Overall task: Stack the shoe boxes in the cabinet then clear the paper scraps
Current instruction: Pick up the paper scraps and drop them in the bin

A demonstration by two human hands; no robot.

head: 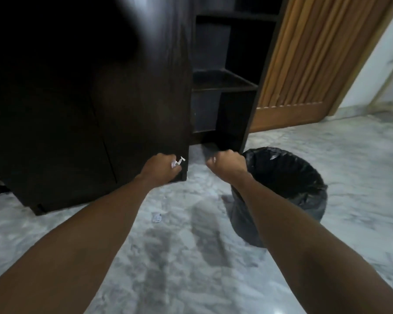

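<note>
Looks like we're in the scrap stage: left hand [161, 165] curled round white paper scraps [178, 162], right hand [225, 163] fisted on a white bit, bin [304, 177] just right of those fingers. One scrap [156, 217] lies nearer me; no boxes visible on cabinet [222, 85] shelves

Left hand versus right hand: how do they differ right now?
The left hand grips white paper scraps that stick out past its fingers; the right hand shows only a small white bit at its fingers, too small to identify. The left hand sits in front of the dark cabinet; the right hand is beside the rim of the black-lined bin. Both are curled into fists with arms stretched forward.
</note>
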